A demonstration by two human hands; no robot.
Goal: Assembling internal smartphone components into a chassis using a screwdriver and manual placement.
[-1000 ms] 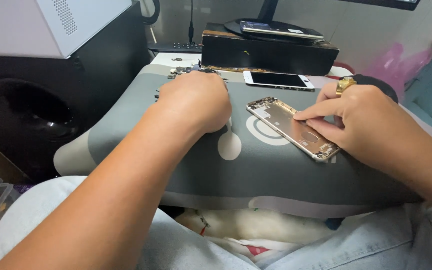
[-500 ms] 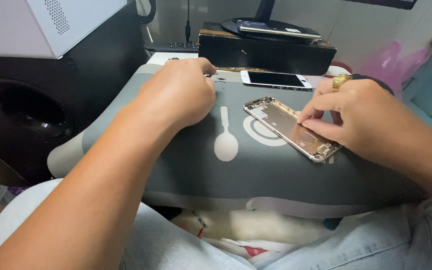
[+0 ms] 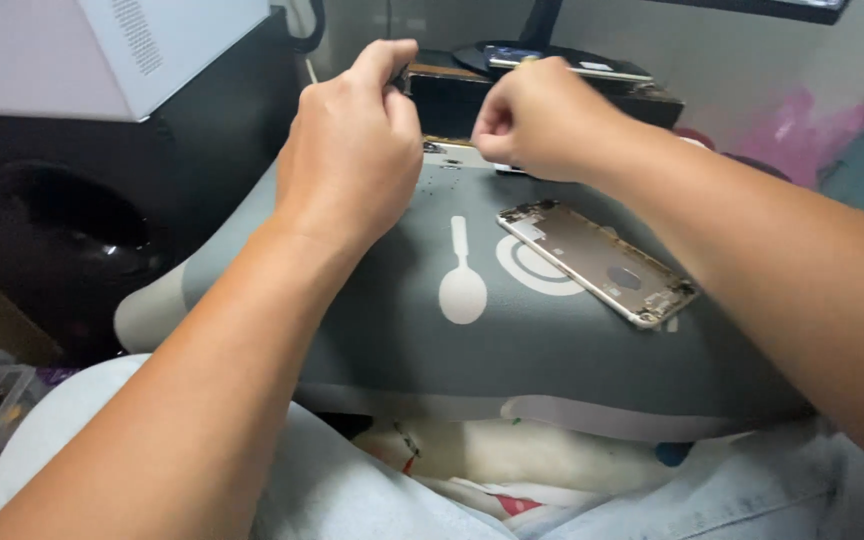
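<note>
1. Gold-coloured metal marks the phone back housing (image 3: 600, 263), which lies flat on the grey work mat (image 3: 512, 350) draped over the person's lap, its open inside facing up.
2. Its long axis runs diagonally, from the upper left near the white ring printed on the mat down to the lower right.
3. Both hands are raised beyond the far edge of the mat, so the housing lies below them and towards the person, well apart from either.
4. The right hand (image 3: 542, 118) is the nearer of the two; the housing sits almost straight under its wrist.
5. The left hand (image 3: 352, 150) has thumb and forefinger pressed together at the top, pinching a small dark thing too hidden to name.
6. The right hand is curled into a loose fist with fingertips tucked under; whether it pinches anything I cannot tell.
7. Behind the hands stands a black box (image 3: 452, 95) with a flat device on top.
8. Half a second ago the right hand rested on the housing, steadying its lower end, and the left hand lay on the mat near its far edge; now both have lifted and met in front of the box, and the housing lies untouched.
</note>
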